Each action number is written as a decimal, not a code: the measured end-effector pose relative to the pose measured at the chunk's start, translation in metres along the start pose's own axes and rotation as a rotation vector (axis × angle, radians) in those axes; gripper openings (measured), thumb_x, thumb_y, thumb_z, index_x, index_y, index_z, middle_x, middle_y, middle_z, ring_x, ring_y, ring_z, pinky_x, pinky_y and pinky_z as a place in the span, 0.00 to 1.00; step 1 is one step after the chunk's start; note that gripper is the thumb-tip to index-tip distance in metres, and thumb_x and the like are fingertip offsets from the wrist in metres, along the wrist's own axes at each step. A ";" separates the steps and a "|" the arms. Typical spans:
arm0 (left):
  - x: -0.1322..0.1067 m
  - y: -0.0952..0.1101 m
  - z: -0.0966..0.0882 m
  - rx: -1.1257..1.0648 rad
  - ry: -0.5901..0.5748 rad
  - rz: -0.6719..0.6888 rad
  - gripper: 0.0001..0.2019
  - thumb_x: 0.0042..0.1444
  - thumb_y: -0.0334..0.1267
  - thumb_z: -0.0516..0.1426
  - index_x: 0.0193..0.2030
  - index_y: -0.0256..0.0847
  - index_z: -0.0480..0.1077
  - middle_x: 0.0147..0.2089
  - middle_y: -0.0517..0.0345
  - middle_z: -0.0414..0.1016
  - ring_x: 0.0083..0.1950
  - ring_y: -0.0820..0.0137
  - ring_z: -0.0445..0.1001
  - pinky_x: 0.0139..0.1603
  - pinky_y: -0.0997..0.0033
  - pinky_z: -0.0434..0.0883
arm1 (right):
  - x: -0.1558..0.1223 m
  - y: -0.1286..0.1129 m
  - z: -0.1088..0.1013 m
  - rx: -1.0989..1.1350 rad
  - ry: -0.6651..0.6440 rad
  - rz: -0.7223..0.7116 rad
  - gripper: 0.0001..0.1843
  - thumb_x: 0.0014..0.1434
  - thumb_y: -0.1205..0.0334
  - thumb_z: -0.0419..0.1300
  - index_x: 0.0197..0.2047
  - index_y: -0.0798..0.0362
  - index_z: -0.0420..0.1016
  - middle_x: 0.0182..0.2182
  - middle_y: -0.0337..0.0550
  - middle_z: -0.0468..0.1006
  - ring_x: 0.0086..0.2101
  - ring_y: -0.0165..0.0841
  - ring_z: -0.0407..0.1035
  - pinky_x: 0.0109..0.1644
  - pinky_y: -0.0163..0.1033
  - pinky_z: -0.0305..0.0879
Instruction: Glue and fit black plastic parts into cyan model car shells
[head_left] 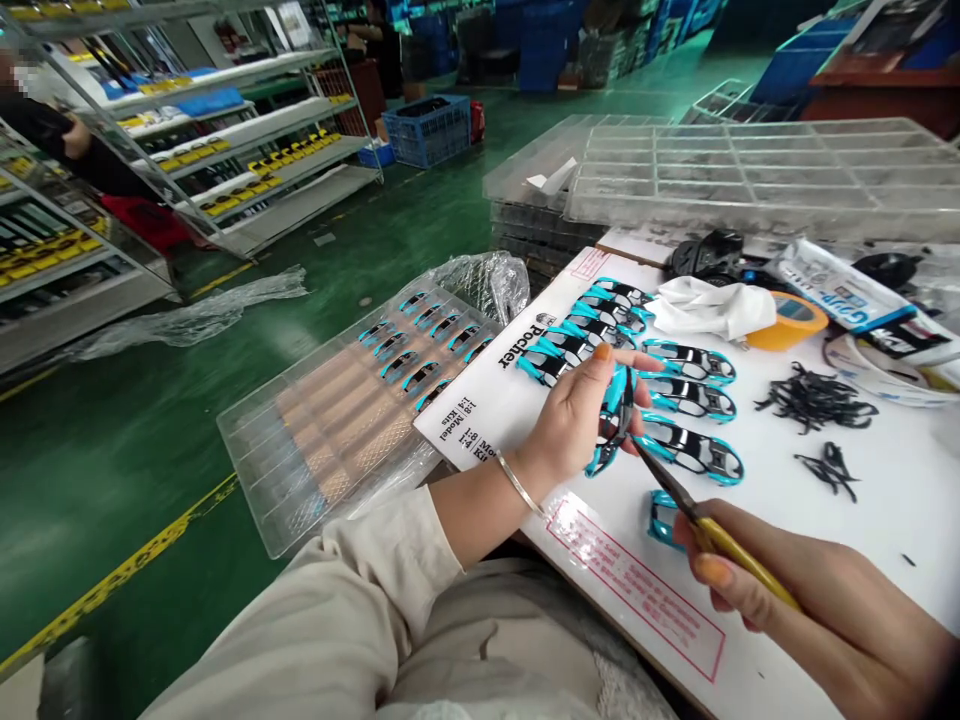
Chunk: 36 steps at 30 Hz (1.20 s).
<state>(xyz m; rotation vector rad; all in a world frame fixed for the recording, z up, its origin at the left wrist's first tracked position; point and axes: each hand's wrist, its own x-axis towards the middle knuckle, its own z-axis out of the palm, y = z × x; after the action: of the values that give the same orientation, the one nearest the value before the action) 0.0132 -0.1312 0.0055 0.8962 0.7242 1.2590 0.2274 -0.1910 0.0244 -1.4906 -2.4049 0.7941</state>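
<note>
My left hand (571, 418) is closed on a turquoise and black model car body (619, 405), which it holds tilted up above the white board (517, 425). In my right hand (795, 595) is a pair of tweezers (712, 535) with yellow handles and a dark pointed tip. That tip is close to the lower edge of the held body; whether it touches I cannot tell. Several more turquoise car bodies (697, 450) lie in rows on the board, and one (661, 515) is partly covered by my right fingers. Small black strips (814, 405) form two heaps to the right.
A clear compartment tray (262, 480) with several car bodies stands at left. Clear trays (750, 170) are stacked at the back. White cloth (712, 308), an orange tape roll (787, 322) and a packet (836, 285) lie on the board. Shelving (247, 150) and a person (75, 135) are at far left.
</note>
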 end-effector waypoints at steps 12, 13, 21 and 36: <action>0.001 -0.004 -0.001 0.023 -0.143 -0.090 0.32 0.65 0.58 0.46 0.68 0.41 0.60 0.43 0.53 0.67 0.38 0.71 0.65 0.36 0.75 0.67 | 0.000 0.003 0.010 0.108 -0.231 0.097 0.22 0.67 0.38 0.44 0.40 0.45 0.67 0.25 0.34 0.70 0.24 0.32 0.66 0.30 0.35 0.64; 0.001 -0.004 -0.001 0.031 -0.147 -0.092 0.33 0.65 0.59 0.46 0.69 0.40 0.58 0.44 0.51 0.68 0.41 0.70 0.67 0.38 0.74 0.68 | 0.000 0.003 0.010 0.107 -0.231 0.106 0.22 0.67 0.37 0.44 0.41 0.45 0.67 0.25 0.34 0.70 0.24 0.32 0.66 0.31 0.35 0.64; -0.001 0.003 0.002 0.113 -0.182 -0.109 0.35 0.66 0.59 0.42 0.72 0.37 0.51 0.54 0.47 0.71 0.59 0.60 0.67 0.58 0.64 0.67 | 0.001 0.002 0.007 0.129 -0.255 0.148 0.24 0.67 0.35 0.43 0.44 0.44 0.68 0.24 0.34 0.70 0.24 0.33 0.68 0.30 0.36 0.65; -0.003 0.005 0.003 0.195 -0.220 -0.081 0.32 0.68 0.53 0.43 0.72 0.35 0.50 0.57 0.44 0.70 0.62 0.59 0.64 0.57 0.65 0.69 | -0.002 0.004 0.007 0.067 -0.191 0.120 0.25 0.67 0.36 0.42 0.47 0.45 0.69 0.19 0.35 0.67 0.20 0.34 0.64 0.25 0.36 0.61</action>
<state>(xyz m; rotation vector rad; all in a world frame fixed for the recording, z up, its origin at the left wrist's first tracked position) 0.0130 -0.1343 0.0107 1.1339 0.7080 1.0111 0.2287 -0.1940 0.0161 -1.6112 -2.4107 1.0782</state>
